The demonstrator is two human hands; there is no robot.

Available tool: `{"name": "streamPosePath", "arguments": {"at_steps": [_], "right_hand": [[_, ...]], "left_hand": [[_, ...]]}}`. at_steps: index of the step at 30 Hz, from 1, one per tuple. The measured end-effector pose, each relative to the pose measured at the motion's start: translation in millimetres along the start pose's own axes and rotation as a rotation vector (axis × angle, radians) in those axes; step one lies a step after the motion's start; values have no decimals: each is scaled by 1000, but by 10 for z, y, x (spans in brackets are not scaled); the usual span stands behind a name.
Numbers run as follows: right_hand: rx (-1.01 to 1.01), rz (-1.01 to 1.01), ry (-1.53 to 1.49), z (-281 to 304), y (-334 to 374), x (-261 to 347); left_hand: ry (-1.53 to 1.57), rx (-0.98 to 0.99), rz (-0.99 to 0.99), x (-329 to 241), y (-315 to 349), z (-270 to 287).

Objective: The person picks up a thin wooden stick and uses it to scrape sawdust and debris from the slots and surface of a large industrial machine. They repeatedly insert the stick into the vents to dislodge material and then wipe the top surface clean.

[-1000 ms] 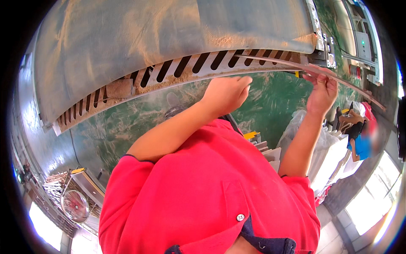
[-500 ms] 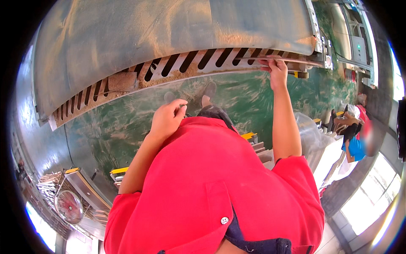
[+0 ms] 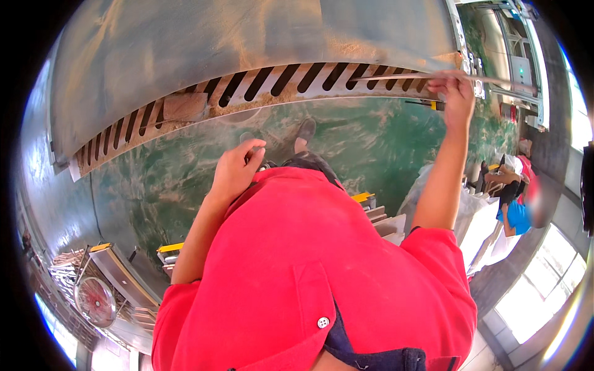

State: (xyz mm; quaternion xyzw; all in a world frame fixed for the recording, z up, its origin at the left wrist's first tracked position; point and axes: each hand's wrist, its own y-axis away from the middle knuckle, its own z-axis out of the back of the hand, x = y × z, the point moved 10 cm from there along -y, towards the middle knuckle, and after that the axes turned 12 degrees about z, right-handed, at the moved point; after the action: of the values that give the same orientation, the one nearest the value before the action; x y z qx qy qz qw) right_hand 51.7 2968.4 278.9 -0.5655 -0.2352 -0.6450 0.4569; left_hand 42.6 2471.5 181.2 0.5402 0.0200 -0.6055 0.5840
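My right hand [image 3: 456, 102] is stretched out to the far right, its fingers closed round a long, thin strip [image 3: 396, 76]. The strip lies roughly level across the picture, above the slotted ledge [image 3: 291, 86] of a large metal-topped machine [image 3: 247, 37]. Its right end is smeared by motion. Close to my waist on the left, my left hand [image 3: 237, 168] is held with its fingers curled in; whatever they may hold is hidden. On the ledge's left part lies a flat brownish piece [image 3: 185, 107], with sawdust around it.
Green floor [image 3: 365, 136] streaked with dust runs below the machine. A fan [image 3: 96, 302] and racks stand at lower left. Stacked boards [image 3: 387, 226] are behind me. Another person in a blue top [image 3: 515, 216] is at the right, near plastic-wrapped material [image 3: 427, 185].
My right hand has moved to the right along the ledge, carrying the strip with it. My left hand has shifted slightly left and stays near my waist.
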Motion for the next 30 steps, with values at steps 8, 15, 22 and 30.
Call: {"name": "streamPosePath", "arguments": {"at_steps": [8,15,22,30], "right_hand": [[19,-341,-52,-538,522,-1267],[-209,-269,-278,25,578,-1337],[-51,-155,-225,121,360,-901],[78,-410,-93,-746,608,-1390]], "left_hand": [[179,-48,10,161,78,170],[208,-42,-15,68,63,199],[209,-66,5,250,52,288],[231,-91,46,297,115,378]]}}
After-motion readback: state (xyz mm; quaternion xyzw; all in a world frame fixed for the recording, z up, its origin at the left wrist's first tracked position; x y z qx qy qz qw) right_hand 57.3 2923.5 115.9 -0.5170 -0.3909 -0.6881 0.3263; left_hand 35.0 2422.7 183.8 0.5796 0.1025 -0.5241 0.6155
